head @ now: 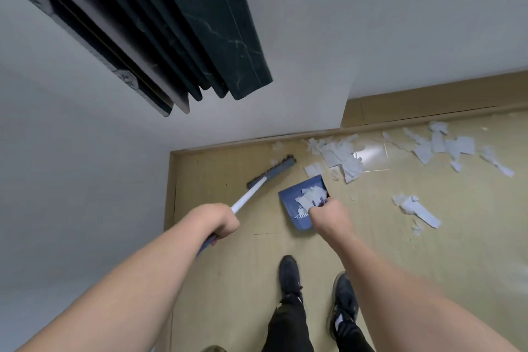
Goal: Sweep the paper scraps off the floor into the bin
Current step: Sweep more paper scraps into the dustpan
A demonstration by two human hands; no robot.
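Several paper scraps point(340, 156) lie along the far wall and off to the right, a few more nearer on the right, and some already sit in the blue dustpan point(291, 203). From the head view, our left hand point(217, 223) is closed around the broom handle point(248, 194), its brush head point(273, 171) at the far left by the wall. Our right hand point(328, 217) is closed on the dustpan's handle. We judge the scraps featherlight and flimsy, so short gentle strokes suit them. No bin is in view.
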